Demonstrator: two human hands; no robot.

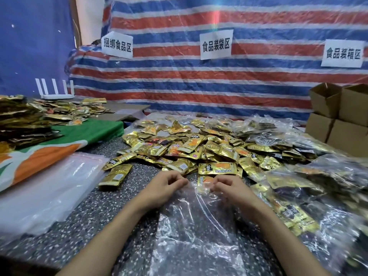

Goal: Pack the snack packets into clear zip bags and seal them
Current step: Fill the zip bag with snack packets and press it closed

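A crinkled clear plastic zip bag (195,226) is laid flat on the dark speckled bench (123,196), just in front of the heap of gold foil snack packets (199,148). Its edge nearest the heap is pinched by the left grip (165,186) and the right grip (229,186), fingers curled on the plastic.

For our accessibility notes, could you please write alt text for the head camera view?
The left hand and right hand pinch the far edge of a clear zip bag on a speckled table, before a heap of gold snack packets. Filled bags lie to the right.
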